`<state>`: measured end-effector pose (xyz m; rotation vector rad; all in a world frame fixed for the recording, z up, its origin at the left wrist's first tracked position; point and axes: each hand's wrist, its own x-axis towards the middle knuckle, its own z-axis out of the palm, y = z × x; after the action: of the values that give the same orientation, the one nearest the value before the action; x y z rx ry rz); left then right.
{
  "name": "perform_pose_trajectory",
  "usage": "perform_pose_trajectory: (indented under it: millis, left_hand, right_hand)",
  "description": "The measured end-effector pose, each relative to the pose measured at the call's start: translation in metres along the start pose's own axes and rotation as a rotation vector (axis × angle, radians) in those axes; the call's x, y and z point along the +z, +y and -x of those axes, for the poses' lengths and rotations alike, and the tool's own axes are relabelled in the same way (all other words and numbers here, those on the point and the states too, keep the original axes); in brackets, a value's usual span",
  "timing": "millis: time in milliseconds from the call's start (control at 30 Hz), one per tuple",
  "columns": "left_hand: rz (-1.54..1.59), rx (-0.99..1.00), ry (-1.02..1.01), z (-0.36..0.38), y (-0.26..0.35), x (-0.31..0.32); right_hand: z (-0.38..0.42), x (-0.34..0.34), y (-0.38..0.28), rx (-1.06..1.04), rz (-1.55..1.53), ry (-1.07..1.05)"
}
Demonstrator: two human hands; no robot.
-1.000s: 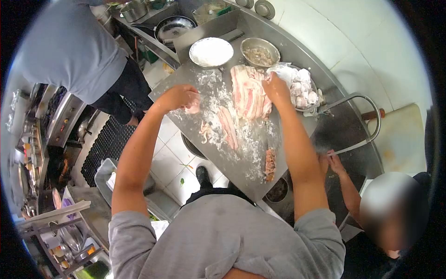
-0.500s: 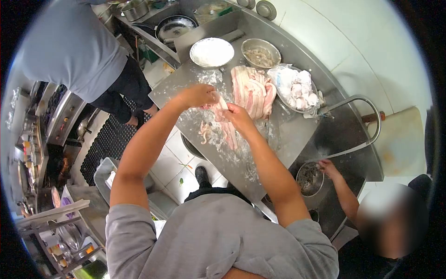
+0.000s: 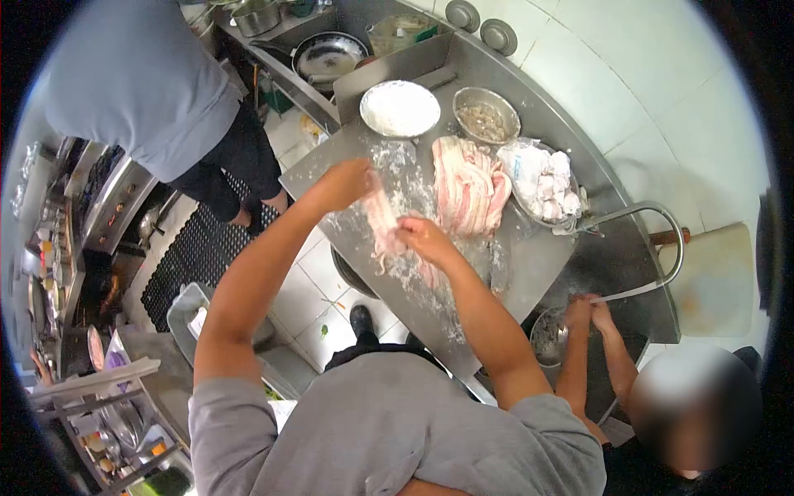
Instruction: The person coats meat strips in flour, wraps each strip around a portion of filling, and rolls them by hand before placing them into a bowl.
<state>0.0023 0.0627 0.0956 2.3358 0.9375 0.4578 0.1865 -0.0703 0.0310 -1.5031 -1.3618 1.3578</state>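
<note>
Between my two hands a pale pink bacon strip is stretched out above the steel counter. My left hand is closed on its upper end, and my right hand pinches it lower down. Beneath them the counter is dusted with white powder, and more pieces of meat lie partly hidden by my right hand. A stack of bacon strips sits just beyond that hand. Behind it stand a bowl of white powder and a metal bowl with murky contents.
A bowl with a plastic bag of white-coated lumps stands right of the stack. At the sink, a co-worker's hands are under the faucet by a metal pot. Another person stands at far left near the stove.
My hands have drawn apart, and the bacon strip now hangs stretched between them. The co-worker's second hand has come to the faucet. The whole view has shifted slightly.
</note>
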Motion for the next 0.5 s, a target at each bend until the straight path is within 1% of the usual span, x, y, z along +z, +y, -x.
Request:
perform_pose_trajectory:
  millis: [33,67,133,167,200,267,300,333,433,500]
  left_hand:
    - [0.034,-0.012,0.001,0.009,0.003,-0.010]
    - [0.067,-0.025,0.003,0.021,0.011,-0.024]
    - [0.076,0.008,-0.024,0.043,0.020,-0.049]
    - [0.037,0.049,0.000,0.054,0.017,-0.057]
    - [0.000,0.088,0.023,0.065,0.015,-0.065]
    - [0.059,-0.064,-0.004,0.086,0.026,-0.088]
    - [0.072,-0.106,0.016,0.097,0.023,-0.094]
    - [0.084,-0.147,0.035,0.107,0.019,-0.099]
    - [0.048,-0.251,0.054,0.134,0.015,-0.110]
    - [0.034,-0.274,0.064,0.146,0.014,-0.111]
  right_hand:
    - [-0.001,-0.003,-0.013,-0.021,0.218,-0.037]
    - [-0.007,-0.010,-0.024,-0.151,0.238,0.008]
    - [-0.049,-0.029,-0.027,-0.257,0.171,0.212]
    - [-0.065,-0.039,-0.048,-0.257,0.292,0.365]
    - [-0.087,-0.052,-0.067,-0.250,0.358,0.374]
    - [-0.147,-0.075,-0.070,-0.473,0.667,0.474]
    - [-0.172,-0.085,-0.065,-0.588,0.735,0.418]
    - [-0.197,-0.091,-0.056,-0.503,0.796,0.370]
    - [-0.216,-0.089,-0.073,-0.171,1.176,0.123]
    - [-0.240,-0.090,-0.059,-0.105,1.317,0.002]
